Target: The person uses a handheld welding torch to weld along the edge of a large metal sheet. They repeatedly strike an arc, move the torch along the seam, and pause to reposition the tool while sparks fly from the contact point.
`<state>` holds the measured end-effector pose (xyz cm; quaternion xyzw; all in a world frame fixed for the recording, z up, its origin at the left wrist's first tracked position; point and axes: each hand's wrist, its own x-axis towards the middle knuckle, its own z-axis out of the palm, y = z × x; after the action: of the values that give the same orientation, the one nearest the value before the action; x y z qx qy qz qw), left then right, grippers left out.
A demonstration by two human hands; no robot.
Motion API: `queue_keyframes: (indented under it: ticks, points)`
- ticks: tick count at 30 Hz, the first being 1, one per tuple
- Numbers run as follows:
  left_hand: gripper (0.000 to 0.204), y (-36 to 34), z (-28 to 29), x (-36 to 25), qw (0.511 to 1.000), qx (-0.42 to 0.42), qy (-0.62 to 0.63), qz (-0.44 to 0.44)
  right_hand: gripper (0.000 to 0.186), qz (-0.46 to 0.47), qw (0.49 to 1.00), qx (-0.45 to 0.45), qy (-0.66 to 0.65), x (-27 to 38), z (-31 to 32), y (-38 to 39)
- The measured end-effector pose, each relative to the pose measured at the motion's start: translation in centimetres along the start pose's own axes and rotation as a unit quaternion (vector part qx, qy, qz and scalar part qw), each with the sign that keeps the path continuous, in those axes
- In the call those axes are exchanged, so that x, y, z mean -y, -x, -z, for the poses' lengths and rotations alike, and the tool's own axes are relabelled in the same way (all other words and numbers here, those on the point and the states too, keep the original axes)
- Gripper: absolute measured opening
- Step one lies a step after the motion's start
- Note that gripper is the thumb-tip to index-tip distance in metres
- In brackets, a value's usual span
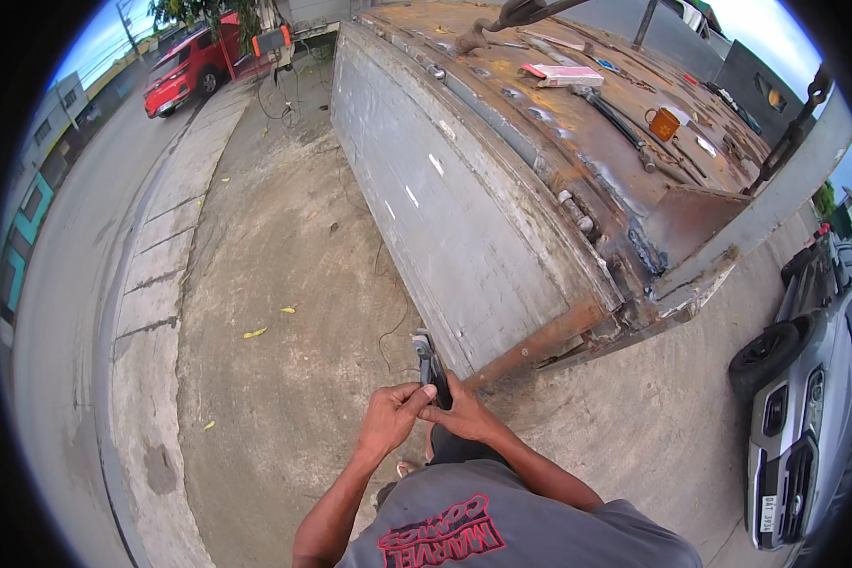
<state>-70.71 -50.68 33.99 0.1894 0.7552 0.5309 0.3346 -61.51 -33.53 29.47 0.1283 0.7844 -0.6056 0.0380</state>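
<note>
In front of my body, my left hand (396, 412) and my right hand (459, 414) are closed around a black hand tool (429, 369) with a silver metal head at its upper end, too small to identify exactly. My left thumb lies along the tool's body. Just beyond it stands the lowered grey metal side panel (440, 218) of a large steel truck bed, with a rusty lower corner. A thin cable (388, 336) lies on the concrete beside the tool.
The rusty bed top (682, 189) carries a pink-white box (559, 76), an orange mug (663, 124) and several bars. A silver pickup (786, 473) stands at right. A red car (185, 71) is on the road (76, 360) at left, beyond the concrete (265, 265).
</note>
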Motion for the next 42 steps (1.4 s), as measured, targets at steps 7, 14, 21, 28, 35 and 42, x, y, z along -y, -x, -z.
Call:
queue_keyframes:
  ticks: [7,14,21,28,35,42]
  points:
    - [0.043,-10.7,4.8,-4.3,0.991,0.096,-0.072,-0.062,0.070,-0.050,0.970,-0.237,0.002,0.9,2.7,-4.6]
    - [0.040,-26.9,11.4,-15.1,0.975,-0.041,-0.085,-0.203,0.070,-0.094,0.942,-0.317,-0.049,2.0,5.5,-7.7]
    - [0.045,-46.5,8.9,-29.1,0.904,-0.039,-0.208,-0.372,0.076,-0.145,0.915,-0.373,-0.045,3.4,4.8,-8.1]
    - [0.052,-66.5,5.1,-36.2,0.791,-0.068,-0.419,-0.440,0.080,-0.210,0.840,-0.495,-0.075,6.1,2.7,-7.5]
    - [0.044,-73.6,-0.6,-38.2,0.762,-0.069,-0.449,-0.462,0.081,-0.278,0.704,-0.639,-0.138,7.3,-3.5,-7.9]
    - [0.033,-73.3,-0.5,-38.2,0.730,-0.092,-0.403,-0.545,0.078,-0.269,0.676,-0.660,-0.187,8.7,-5.3,-11.3]
